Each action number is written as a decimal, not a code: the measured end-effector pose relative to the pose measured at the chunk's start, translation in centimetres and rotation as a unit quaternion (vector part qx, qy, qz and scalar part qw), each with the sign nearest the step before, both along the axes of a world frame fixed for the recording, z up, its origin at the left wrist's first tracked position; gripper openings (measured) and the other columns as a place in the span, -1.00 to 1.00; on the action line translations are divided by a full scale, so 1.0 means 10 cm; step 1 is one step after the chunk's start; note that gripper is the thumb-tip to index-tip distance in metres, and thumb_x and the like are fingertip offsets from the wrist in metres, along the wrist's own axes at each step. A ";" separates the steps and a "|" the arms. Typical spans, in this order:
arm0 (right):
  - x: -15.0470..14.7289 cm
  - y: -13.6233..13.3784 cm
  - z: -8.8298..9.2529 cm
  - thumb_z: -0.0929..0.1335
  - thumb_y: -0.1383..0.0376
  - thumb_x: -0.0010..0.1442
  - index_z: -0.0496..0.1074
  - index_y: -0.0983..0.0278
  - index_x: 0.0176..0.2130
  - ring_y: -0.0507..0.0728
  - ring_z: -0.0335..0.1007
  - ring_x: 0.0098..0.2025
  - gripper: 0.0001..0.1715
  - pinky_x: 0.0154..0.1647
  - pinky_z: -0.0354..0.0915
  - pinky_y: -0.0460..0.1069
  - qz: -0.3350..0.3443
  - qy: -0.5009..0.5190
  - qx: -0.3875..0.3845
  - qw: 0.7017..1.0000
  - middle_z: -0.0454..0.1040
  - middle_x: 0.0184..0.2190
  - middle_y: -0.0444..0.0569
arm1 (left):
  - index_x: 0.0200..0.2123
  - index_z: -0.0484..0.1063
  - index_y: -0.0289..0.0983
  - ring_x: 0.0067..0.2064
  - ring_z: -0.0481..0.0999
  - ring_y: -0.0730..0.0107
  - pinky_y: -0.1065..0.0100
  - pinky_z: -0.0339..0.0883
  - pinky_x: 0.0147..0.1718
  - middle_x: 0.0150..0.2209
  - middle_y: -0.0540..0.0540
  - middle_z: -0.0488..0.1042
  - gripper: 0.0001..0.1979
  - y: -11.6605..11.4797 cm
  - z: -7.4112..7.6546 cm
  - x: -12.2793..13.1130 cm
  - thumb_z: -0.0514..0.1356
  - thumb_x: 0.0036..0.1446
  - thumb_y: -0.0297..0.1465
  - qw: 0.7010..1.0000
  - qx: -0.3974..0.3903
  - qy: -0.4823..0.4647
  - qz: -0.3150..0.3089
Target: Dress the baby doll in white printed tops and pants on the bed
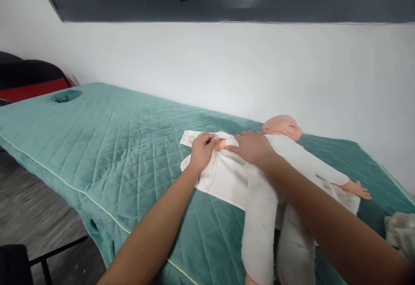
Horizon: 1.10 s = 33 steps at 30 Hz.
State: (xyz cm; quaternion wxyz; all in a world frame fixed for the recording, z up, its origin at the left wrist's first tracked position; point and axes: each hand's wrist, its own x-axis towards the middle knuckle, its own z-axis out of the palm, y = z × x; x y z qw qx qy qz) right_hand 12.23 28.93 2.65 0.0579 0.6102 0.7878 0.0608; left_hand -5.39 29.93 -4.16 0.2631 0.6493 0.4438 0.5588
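A baby doll (282, 126) lies on its back in white clothing, its legs (259, 220) toward me. One doll arm reaches left, and a bit of the doll's hand (221, 144) shows between my hands at the cuff of a white sleeve (231, 141). My left hand (203, 147) is closed in a pinch on the doll's hand. My right hand (254, 146) is closed around the sleeve, its fingertips partly hidden. Under the arm a white garment (227, 181) lies spread out. The doll's other hand (356, 188) sticks out of its sleeve at the right.
A green quilted cover (129, 146) drapes the long bed, with a round hole (66, 96) at the far left. A crumpled patterned cloth (402, 233) lies at the right edge. Behind stands a white wall (194, 68). A black and red chair (32, 81) is at the left.
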 end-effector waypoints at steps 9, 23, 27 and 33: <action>-0.12 0.05 -0.08 0.20 0.13 0.34 0.42 0.36 -0.01 0.38 0.36 0.02 -0.57 -0.02 0.18 0.19 -0.012 -0.017 0.030 0.999 0.48 -0.06 0.26 | -0.37 0.50 -0.24 -0.31 0.42 0.41 0.39 0.27 -0.28 -0.40 0.00 0.45 -0.80 -0.08 0.03 0.14 0.13 0.29 -0.36 0.987 0.055 0.110 -0.108; 0.64 -0.41 0.12 0.23 0.06 0.29 0.39 0.21 0.08 0.32 0.35 0.10 -0.53 0.03 0.27 0.17 -0.071 0.260 0.128 0.955 0.45 0.09 0.09 | -0.11 0.48 -0.19 0.02 0.47 0.17 0.26 0.33 -0.10 -0.04 -0.15 0.48 -0.78 -0.25 -0.09 -0.05 0.11 0.29 -0.27 0.927 -0.085 0.317 0.180; 1.06 -0.73 -0.12 0.20 0.15 0.25 0.44 0.27 -0.05 0.23 0.38 -0.03 -0.60 -0.01 0.28 0.10 -0.187 0.396 0.328 0.837 0.48 -0.07 0.11 | -0.03 0.43 -0.24 0.04 0.49 0.10 0.26 0.33 -0.14 0.00 -0.22 0.50 -0.71 -0.33 -0.05 -0.01 0.10 0.29 -0.22 0.915 -0.122 0.344 0.171; 1.32 -0.93 -0.24 0.21 0.08 0.21 0.45 0.22 -0.08 0.26 0.41 -0.18 -0.58 -0.16 0.27 0.09 -0.344 0.358 0.208 0.843 0.52 -0.27 0.05 | -0.04 0.43 -0.26 -0.06 0.55 0.05 0.22 0.31 -0.17 -0.09 -0.26 0.57 -0.70 -0.40 -0.02 0.00 0.09 0.29 -0.22 0.920 -0.135 0.338 0.142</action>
